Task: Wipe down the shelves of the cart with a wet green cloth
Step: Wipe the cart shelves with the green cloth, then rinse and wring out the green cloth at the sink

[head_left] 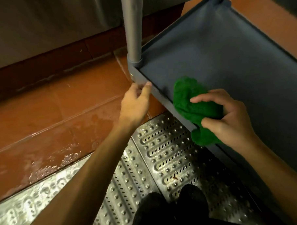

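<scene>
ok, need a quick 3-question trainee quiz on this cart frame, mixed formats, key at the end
1. True or false: the green cloth is draped over the near rim of the cart shelf.
2. Pick one. The left hand is: A) hanging free, B) holding the shelf rim near the corner post, C) gripping the cloth.
3. Fill in: the right hand grips the ____.

Key: 1 true; 2 B; 3 green cloth.
</scene>
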`<state>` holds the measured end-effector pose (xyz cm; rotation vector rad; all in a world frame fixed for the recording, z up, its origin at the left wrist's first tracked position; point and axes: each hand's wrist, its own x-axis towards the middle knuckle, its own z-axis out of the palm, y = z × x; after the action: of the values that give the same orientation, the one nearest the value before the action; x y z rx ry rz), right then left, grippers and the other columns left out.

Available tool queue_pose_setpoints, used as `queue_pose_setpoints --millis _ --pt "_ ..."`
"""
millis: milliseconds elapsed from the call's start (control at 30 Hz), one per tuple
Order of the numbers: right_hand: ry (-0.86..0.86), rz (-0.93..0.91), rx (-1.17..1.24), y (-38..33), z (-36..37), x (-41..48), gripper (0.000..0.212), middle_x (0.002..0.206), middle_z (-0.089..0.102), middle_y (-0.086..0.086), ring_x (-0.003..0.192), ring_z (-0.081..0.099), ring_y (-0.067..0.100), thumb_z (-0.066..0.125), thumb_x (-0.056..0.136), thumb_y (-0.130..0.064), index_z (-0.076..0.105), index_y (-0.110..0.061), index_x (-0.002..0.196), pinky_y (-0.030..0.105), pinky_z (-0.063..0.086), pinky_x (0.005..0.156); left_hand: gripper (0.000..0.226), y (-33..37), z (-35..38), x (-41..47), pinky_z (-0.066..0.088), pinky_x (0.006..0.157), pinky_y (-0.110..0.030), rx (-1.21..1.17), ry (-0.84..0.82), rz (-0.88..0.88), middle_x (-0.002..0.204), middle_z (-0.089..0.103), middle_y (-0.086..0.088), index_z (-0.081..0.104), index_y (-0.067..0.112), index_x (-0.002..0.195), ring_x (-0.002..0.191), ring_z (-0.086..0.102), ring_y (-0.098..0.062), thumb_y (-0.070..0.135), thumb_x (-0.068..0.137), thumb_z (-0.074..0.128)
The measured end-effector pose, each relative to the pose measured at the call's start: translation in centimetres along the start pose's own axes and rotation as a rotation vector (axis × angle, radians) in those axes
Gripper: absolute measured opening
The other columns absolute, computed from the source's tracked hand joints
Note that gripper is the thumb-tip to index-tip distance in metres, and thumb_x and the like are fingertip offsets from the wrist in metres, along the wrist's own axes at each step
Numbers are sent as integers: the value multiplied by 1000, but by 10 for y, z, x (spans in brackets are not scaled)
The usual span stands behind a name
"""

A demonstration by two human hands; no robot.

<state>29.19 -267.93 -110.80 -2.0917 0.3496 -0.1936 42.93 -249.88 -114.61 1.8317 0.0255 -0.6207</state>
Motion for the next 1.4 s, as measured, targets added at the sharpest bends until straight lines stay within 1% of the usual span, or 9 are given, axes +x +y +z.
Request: queue_pose_setpoints --millis 167,367,467,533,700,933,1133,1267,1400 --pt "-102 15 128 -72 2 -18 58 122 59 -3 114 62 14 84 68 -7 69 -37 115 21 48 94 57 30 -4 -87 46 106 -53 -541 -304 -384 131 67 0 60 30 134 124 59 -21 66 97 35" --pt "-224 107 376 -188 7 -48 61 128 64 -1 120 62 18 82 78 -12 59 -29 132 31 51 98 67 82 -56 -187 46 110 -44 -1034 -228 -477 132 66 -10 65 17 129 123 62 -25 62 101 25" --pt "-233 198 458 -254 2 -63 75 119 69 2 112 66 20 82 74 -21 49 -31 141 30 54 93 82 117 -88 -238 36 117 -48 -1161 -162 -415 138 62 -14 61 13 135 131 56 -27 72 96 21" --pt "-298 208 460 -301 -4 -68 68 122 69 -2 115 65 17 81 75 -26 54 -31 137 34 54 96 93 146 -112 -270 35 118 -48 -1243 -107 -359 143 57 -17 57 10 139 135 52 -30 80 89 23" --pt "-587 87 231 -414 -20 -73 51 126 63 -23 122 58 5 68 86 -41 55 -41 135 35 51 99 74 226 -174 -341 50 104 -37 -1276 47 -265 130 67 -11 66 15 131 125 61 -24 70 95 31" --pt "-803 -136 -81 -555 -30 -62 55 147 35 -36 140 27 -10 49 89 -63 36 -56 142 30 30 115 51 323 -266 -411 58 84 -32 -1232 294 -217 121 72 -11 74 17 118 112 69 -24 53 88 52" --pt "-856 76 108 -653 -16 -80 77 150 34 -32 137 36 -7 52 79 -79 21 -57 146 39 39 113 50 386 -336 -441 61 76 -36 -1304 545 -203 106 76 -13 80 17 102 96 74 -26 55 79 59" --pt "-911 303 437 -716 -3 -98 80 141 44 -34 127 48 -10 64 73 -74 25 -62 142 27 47 104 63 422 -386 -465 59 90 -48 -1374 734 -214 117 72 -17 72 11 119 106 70 -33 56 76 63" --pt "-950 246 475 -776 21 -114 90 148 38 -30 132 41 -10 70 71 -73 18 -63 144 16 44 102 57 443 -432 -494 52 100 -54 -1351 867 -189 123 70 -18 69 11 123 112 68 -35 51 83 61"
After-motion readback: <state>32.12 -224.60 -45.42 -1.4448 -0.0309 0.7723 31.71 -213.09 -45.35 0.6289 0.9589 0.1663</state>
